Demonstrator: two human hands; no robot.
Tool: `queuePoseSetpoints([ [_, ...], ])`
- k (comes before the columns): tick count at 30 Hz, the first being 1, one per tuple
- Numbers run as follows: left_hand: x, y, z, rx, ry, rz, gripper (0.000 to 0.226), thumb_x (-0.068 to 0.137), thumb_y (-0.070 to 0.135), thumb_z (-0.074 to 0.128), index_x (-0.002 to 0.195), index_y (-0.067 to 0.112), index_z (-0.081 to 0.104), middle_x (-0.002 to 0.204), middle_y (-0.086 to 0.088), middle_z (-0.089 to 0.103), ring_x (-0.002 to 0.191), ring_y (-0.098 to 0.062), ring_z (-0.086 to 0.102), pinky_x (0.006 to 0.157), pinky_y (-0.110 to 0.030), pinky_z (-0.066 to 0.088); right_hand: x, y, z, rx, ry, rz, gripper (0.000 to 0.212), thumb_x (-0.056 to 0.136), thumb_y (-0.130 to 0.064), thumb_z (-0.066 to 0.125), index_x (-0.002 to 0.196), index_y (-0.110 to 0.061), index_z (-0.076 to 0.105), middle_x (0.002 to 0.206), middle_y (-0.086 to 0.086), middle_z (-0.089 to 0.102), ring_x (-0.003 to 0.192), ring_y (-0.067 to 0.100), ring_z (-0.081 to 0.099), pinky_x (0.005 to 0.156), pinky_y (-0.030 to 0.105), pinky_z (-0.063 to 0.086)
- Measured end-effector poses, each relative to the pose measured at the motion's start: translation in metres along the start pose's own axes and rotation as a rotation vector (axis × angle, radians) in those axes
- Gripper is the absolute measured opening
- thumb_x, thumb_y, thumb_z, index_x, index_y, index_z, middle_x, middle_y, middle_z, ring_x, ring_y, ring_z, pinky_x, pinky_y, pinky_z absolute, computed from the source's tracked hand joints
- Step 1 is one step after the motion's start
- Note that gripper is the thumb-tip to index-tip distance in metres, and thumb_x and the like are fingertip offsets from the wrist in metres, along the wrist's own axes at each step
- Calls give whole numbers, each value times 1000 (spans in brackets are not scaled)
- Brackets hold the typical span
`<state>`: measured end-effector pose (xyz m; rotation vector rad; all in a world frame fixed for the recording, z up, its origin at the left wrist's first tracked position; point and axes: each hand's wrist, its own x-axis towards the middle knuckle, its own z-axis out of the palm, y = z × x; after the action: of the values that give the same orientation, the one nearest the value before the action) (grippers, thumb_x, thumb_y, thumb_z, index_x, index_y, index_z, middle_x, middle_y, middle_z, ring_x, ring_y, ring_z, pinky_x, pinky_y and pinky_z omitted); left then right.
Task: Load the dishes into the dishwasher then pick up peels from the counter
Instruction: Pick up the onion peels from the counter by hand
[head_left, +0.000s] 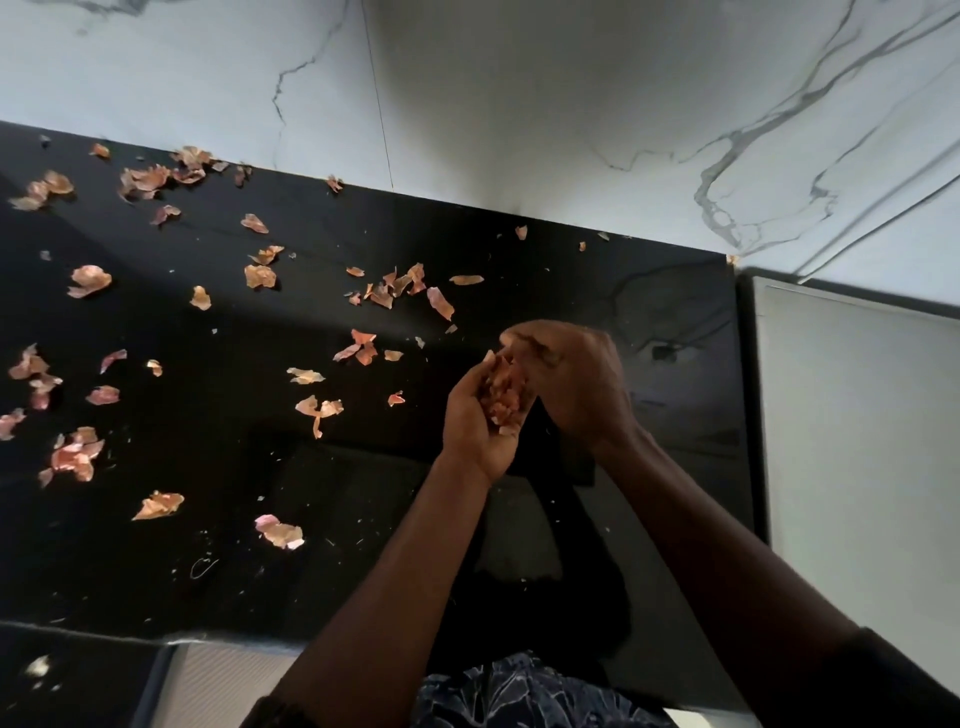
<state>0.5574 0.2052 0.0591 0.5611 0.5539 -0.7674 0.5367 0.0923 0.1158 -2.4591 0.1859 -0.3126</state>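
Risk: the wad of pinkish-orange papery onion peels looked overfull, so dry flakes could slip out between the palms onto the glossy black stone counter. Pose: left hand was cupped palm-up, fingers curled round the wad; right hand capped it from 1 o'clock, fingers curled down on top. Loose peels lay scattered from 9 to 12 o'clock, some against the white veined marble wall and easy to miss.
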Motion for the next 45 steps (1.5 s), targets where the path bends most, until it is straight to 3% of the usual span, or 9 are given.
queuePoseSetpoints([
  [3, -3, 8, 0, -105, -3, -38, 32, 101, 24, 55, 120, 1, 67, 122, -20, 69, 108, -28, 71, 88, -33, 60, 46, 27, -6, -33, 97, 93, 18, 94, -32, 65, 95, -19, 78, 84, -3, 75, 74, 10, 68, 67, 27, 51],
  [5, -6, 12, -2, -117, 4, -42, 32, 100, 24, 57, 120, 1, 67, 121, -22, 69, 109, -29, 70, 85, -33, 61, 82, 59, -9, -183, 65, 183, 19, 92, -28, 65, 105, -17, 75, 104, 6, 74, 95, 23, 69, 79, 32, 51],
  [10, -12, 16, -5, -113, 23, -51, 32, 100, 24, 56, 120, 1, 67, 120, -22, 70, 108, -29, 71, 79, -32, 62, 132, 119, -10, -396, -110, 483, 44, 99, -25, 57, 133, 1, 52, 140, 27, 44, 129, 46, 45, 106, 44, 39],
  [16, -14, 17, -3, -89, 41, -57, 32, 100, 24, 55, 118, 1, 67, 119, -22, 70, 107, -30, 71, 78, -32, 62, 137, 127, 11, -418, -157, 450, 53, 101, -24, 57, 142, 3, 40, 152, 30, 28, 135, 47, 36, 111, 47, 34],
  [22, -12, 16, -2, -92, 21, -58, 32, 101, 24, 55, 118, 1, 67, 119, -22, 70, 105, -29, 71, 79, -31, 62, 127, 126, 9, -489, -186, 174, 19, 95, -5, 54, 111, 2, 61, 123, 22, 50, 114, 40, 50, 85, 43, 48],
  [29, -5, 10, -4, -83, 10, -33, 30, 101, 24, 54, 114, 1, 69, 116, -19, 72, 108, -29, 71, 77, -30, 62, 121, 116, 4, -464, -284, 49, 26, 92, -6, 51, 116, -6, 62, 126, 17, 50, 115, 38, 52, 84, 42, 51],
  [35, -5, 8, -2, -91, 18, -35, 29, 100, 23, 54, 112, 0, 69, 112, -18, 73, 107, -28, 72, 76, -30, 62, 96, 99, 8, -403, -180, 97, 13, 89, -15, 53, 85, -6, 62, 91, 14, 61, 90, 32, 61, 66, 32, 35],
  [38, -7, 10, 0, -126, 17, -31, 29, 100, 22, 55, 110, -1, 69, 110, -19, 72, 103, -29, 73, 73, -31, 62, 78, 98, 8, -382, -151, 40, 8, 79, -9, 56, 78, -11, 63, 83, 8, 60, 79, 33, 62, 60, 36, 44],
  [45, -13, 7, -2, -120, 24, -26, 30, 99, 22, 56, 110, -2, 70, 114, -21, 72, 103, -29, 73, 77, -32, 63, 71, 111, 7, -171, -31, 161, 18, 72, 0, 64, 79, -14, 73, 86, 7, 69, 79, 25, 65, 69, 30, 47],
])
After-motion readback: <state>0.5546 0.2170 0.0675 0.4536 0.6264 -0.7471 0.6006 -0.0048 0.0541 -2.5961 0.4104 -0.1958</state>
